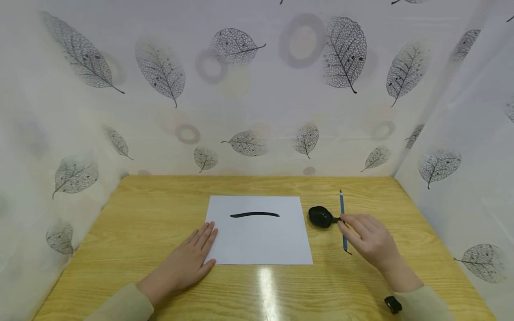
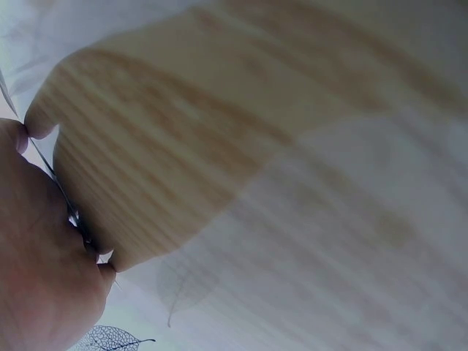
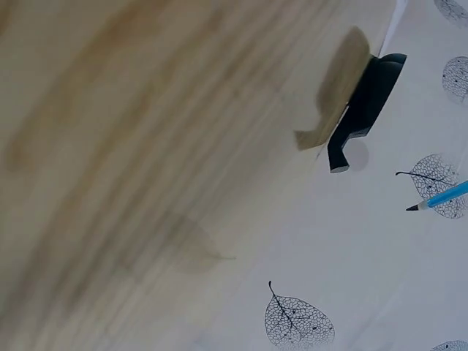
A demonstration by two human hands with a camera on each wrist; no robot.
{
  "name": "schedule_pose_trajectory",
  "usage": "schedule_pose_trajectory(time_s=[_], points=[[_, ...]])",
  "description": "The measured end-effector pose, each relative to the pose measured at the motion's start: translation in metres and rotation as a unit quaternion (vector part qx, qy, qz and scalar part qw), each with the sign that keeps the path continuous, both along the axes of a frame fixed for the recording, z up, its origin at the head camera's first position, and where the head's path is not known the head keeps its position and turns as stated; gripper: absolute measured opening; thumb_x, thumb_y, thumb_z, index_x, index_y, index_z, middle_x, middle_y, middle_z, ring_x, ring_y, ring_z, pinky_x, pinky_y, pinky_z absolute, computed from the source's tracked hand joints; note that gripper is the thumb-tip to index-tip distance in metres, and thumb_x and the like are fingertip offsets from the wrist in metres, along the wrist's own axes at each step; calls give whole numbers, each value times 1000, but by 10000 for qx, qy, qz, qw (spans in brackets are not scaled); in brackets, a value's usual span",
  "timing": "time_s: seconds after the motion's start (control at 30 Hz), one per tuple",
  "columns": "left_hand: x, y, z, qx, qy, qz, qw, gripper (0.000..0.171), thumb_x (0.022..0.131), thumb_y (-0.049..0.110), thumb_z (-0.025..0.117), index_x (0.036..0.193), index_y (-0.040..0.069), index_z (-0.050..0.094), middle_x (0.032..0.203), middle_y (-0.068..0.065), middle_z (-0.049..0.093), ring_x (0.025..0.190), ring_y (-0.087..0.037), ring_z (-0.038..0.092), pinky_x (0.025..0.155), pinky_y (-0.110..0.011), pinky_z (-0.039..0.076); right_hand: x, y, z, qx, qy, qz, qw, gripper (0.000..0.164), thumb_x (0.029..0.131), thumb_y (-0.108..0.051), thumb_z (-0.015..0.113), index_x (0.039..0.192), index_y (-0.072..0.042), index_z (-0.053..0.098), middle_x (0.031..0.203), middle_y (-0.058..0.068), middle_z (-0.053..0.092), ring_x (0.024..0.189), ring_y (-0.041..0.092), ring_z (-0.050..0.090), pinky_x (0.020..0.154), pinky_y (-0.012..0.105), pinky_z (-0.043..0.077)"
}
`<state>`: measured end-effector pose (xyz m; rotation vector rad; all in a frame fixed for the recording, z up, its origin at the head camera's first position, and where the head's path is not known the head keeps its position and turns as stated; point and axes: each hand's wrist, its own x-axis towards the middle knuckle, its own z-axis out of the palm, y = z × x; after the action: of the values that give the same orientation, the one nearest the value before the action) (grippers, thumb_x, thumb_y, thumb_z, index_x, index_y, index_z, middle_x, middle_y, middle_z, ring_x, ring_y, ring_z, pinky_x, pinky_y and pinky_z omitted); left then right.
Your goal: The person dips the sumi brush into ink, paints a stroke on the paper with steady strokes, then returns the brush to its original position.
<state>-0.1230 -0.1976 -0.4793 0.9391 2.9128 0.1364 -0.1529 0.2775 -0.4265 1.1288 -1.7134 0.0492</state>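
Observation:
A white sheet of paper lies on the wooden table, with one long black brush stroke across its upper half. My left hand rests flat at the sheet's left edge, fingertips on the paper; in the left wrist view that hand shows at the left side. To the right of the sheet, my right hand pinches a slim blue brush by its shaft. Its dark pointed tip faces away from me and a cord loop hangs at the near end. The right wrist view shows only the brush's tip end.
A small black ink dish with a short handle stands between the sheet and the brush. The wooden table is bordered by pale leaf-print cloth at the back and both sides. A black band sits at the right wrist.

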Motion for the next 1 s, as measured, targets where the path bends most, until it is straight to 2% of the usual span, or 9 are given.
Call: schedule_pose_trajectory(time_s=[0.3, 0.67, 1.0], points=[[0, 0, 1, -25, -89, 15, 10000, 73, 111, 41, 48, 163, -7, 31, 173, -27, 26, 162, -42, 28, 130, -57, 32, 1, 7, -5, 609, -35, 70, 9981, 36, 108, 13, 42, 92, 1, 72, 89, 18, 77, 69, 28, 69, 58, 39, 61], [0, -2, -3, -56, 6, 5, 10000, 74, 110, 41, 50, 163, -7, 31, 173, -27, 27, 162, -43, 28, 130, -57, 32, -6, 20, -26, 1333, -266, 101, 9907, 38, 111, 8, 39, 99, -2, 74, 95, 14, 76, 79, 25, 70, 68, 37, 62], [1, -1, 0, -11, 5, -2, 10000, 73, 110, 41, 49, 163, -7, 32, 173, -27, 27, 161, -42, 29, 130, -57, 33, -8, 29, -33, 2153, -282, -348, 9755, 46, 112, 7, 32, 102, -7, 74, 101, 9, 77, 88, 19, 72, 78, 32, 63]])
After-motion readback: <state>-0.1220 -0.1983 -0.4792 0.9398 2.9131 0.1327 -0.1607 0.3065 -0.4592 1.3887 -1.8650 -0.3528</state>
